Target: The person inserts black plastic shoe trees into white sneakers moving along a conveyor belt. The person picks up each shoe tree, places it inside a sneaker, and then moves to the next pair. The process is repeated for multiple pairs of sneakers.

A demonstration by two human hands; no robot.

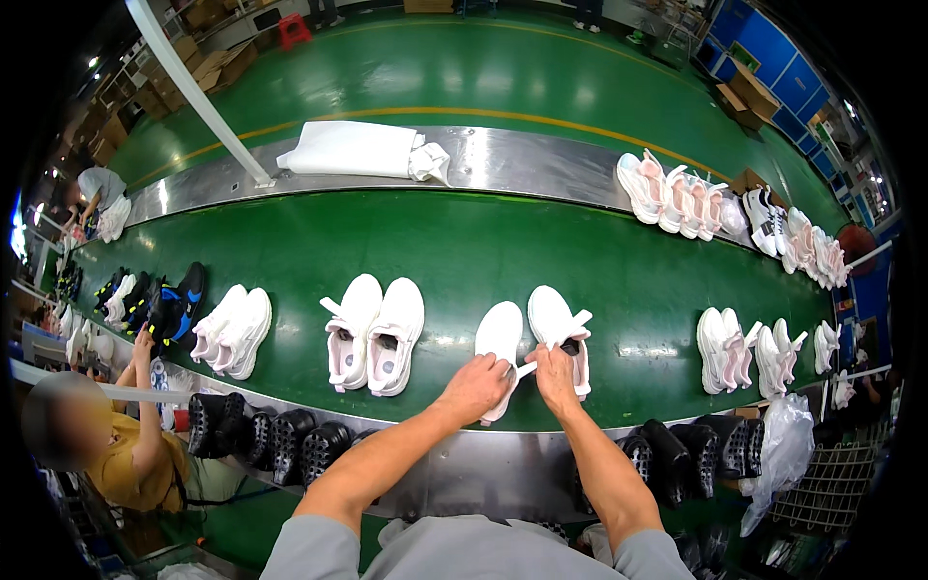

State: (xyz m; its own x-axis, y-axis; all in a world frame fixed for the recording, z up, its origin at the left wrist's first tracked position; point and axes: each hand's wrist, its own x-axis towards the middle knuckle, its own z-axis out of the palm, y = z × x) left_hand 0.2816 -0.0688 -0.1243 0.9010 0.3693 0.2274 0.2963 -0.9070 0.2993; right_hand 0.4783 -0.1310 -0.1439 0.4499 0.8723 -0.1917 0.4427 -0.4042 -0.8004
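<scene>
Head view: both hands, left hand and right hand, grip a white sneaker pair, toes pointing away.

Ten white shoes on the green belt, about nine more on the far steel rail, one white sheet.

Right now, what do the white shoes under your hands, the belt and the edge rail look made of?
White shoes: looks like matte knit or mesh fabric, with no shine; hard to confirm. Belt: green, smooth, likely rubber or PVC, showing soft glare. Edge rail: bare polished metal, probably steel, with mirror-like reflections. Both the left hand and right hand rest on the shoes.
</scene>
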